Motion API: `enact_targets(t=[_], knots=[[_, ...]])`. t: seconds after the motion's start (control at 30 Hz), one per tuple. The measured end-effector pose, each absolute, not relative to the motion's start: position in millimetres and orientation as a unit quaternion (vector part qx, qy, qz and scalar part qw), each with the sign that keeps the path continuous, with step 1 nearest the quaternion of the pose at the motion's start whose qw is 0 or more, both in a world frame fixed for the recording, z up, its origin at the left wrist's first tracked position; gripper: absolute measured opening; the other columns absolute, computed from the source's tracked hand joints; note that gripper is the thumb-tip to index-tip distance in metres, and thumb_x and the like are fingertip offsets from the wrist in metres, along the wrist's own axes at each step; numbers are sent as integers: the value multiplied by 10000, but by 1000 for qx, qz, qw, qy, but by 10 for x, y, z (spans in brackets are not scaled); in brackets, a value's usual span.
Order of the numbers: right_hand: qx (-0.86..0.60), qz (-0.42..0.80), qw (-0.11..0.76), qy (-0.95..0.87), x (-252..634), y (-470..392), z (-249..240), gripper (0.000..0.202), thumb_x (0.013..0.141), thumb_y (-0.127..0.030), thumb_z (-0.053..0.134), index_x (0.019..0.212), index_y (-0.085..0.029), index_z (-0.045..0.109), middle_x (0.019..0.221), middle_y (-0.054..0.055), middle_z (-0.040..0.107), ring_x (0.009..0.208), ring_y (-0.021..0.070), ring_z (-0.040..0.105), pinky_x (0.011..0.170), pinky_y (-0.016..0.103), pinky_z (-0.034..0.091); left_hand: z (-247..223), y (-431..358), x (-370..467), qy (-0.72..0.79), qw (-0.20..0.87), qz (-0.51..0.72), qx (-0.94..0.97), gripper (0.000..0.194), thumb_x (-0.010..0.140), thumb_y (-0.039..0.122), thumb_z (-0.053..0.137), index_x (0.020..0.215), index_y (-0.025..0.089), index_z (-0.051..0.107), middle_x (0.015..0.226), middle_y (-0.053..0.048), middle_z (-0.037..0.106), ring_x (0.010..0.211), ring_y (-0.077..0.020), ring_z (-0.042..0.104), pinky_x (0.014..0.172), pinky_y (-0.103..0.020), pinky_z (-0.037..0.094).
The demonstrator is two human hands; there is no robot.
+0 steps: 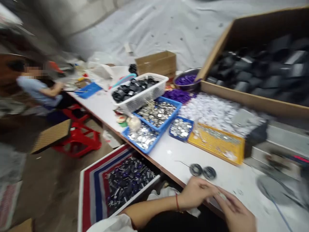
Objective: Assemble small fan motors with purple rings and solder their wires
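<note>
At the table's front edge, my left hand point(194, 194) and my right hand point(235, 209) meet with bent fingers pressed together. A small pale piece point(222, 195) shows at the fingers of my right hand; its kind is too small and blurred to tell. What the left fingertips pinch, if anything, is hidden. Just beyond my hands, two dark round pieces point(202, 171) lie side by side on the white table point(166, 158), a thin wire sticking out to their left. A yellow tray point(217, 145) of small metal parts stands farther back.
Blue trays point(158, 129) of shiny metal pieces and a white basket point(142, 91) of black parts stand left. White pieces point(214, 111) lie heaped before a large carton point(251, 93). An open drawer point(96, 183) juts out below. Another person point(41, 87) sits far left.
</note>
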State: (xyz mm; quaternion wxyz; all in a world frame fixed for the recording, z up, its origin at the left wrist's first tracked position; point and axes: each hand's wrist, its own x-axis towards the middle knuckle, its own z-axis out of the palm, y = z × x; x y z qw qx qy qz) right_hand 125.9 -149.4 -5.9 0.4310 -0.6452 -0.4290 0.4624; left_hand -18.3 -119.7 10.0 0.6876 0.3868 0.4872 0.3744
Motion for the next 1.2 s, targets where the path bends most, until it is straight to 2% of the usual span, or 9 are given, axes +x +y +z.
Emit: enact_targets(t=[0.07,0.17,0.37,0.47,0.53,0.6,0.7,0.83,1.2], knots=[[-656,485,450,-364,1224,-1467,-54,432,695,-489,763,1006,-191,736,1061,90,749,1055,307,681,916,399,570,129,-1157,-184,471,677,372,425,644,677,673,683,951,99,784,613,-76,657,480,-94,441,493,-235,400],[-610,542,485,-315,1246,-1388,-90,549,658,-516,783,1088,-184,704,1025,107,753,973,287,705,860,420,580,150,-1080,-236,427,666,357,497,511,777,561,655,1020,127,770,596,-52,645,506,-97,436,515,-225,384],[-602,416,444,-517,1403,-1389,-20,254,815,-419,666,909,-200,753,936,90,731,883,230,682,795,348,548,130,-1007,-344,391,675,264,567,437,866,497,578,1026,134,761,489,10,556,470,-91,428,517,-207,358],[-620,332,415,-577,1465,-1405,37,256,890,-387,566,840,-190,722,802,58,690,745,184,641,682,292,506,136,-989,-408,429,604,178,648,438,936,449,478,802,147,766,540,-11,623,512,-114,519,595,-227,422],[-648,283,400,-583,1516,-1412,49,296,913,-381,522,766,-181,682,715,36,641,659,159,593,621,273,461,142,-934,-473,455,519,132,711,438,947,431,463,746,162,744,625,-27,678,590,-148,592,663,-256,460],[-675,251,393,-572,1575,-1407,49,317,918,-389,504,740,-177,660,671,21,608,613,146,557,598,270,434,147,-805,-540,466,422,143,764,315,893,448,566,958,190,734,861,-52,734,788,-205,658,769,-304,493],[-700,258,412,-523,1641,-1349,52,332,909,-423,504,771,-173,674,668,18,608,603,148,559,592,273,437,123,-468,-564,438,282,180,835,633,759,393,739,1331,219,532,1288,-117,612,1177,-287,564,970,-411,451],[-699,309,489,-421,1628,-1196,73,344,866,-455,538,776,-163,696,626,14,606,578,151,560,574,279,457,13,-83,-404,356,200,94,908,618,705,151,693,1298,182,520,1265,-140,614,1171,-327,564,1007,-550,389],[-614,448,625,-176,1322,-1020,332,343,749,-454,630,709,-121,700,560,26,639,475,118,541,519,266,438,-56,-624,-93,447,152,485,736,464,709,177,701,1111,160,469,1072,-132,678,1026,-237,686,826,-344,594]])
